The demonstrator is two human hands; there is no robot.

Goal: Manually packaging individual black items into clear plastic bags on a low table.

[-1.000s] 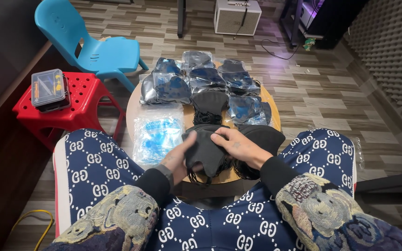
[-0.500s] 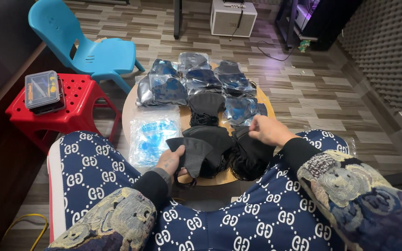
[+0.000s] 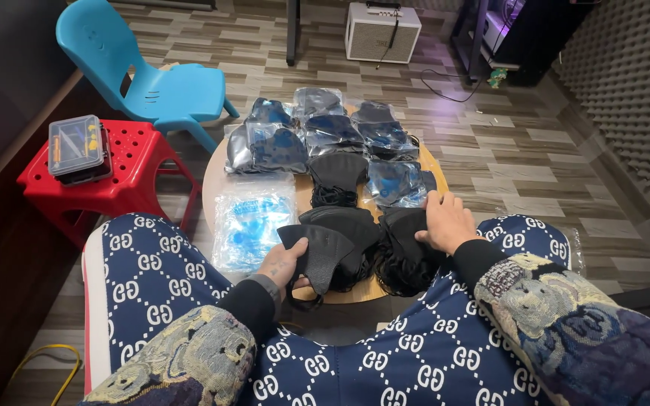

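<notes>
Lower centre: left hand (image 3: pixel 283 262) clamped on folded black fabric face mask (image 3: pixel 317 252) | right hand (image 3: pixel 445 222) flat, fingers together, atop black mask pile (image 3: pixel 404 252) | step, likely: mask lifted for bagging | farther: clear plastic sleeves (image 3: pixel 252 225), bagged masks (image 3: pixel 325 131) on round wooden table (image 3: pixel 216 177).

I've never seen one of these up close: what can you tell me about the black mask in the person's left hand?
The mask is black, matte and cloth-like, folded flat into a pointed, fan-like shape with a centre crease. A thin black ear loop hangs below it. The left hand pinches its lower edge, holding it tilted just above the near rim of the round wooden table. It overlaps a pile of similar black masks, on which the right hand rests.
</notes>
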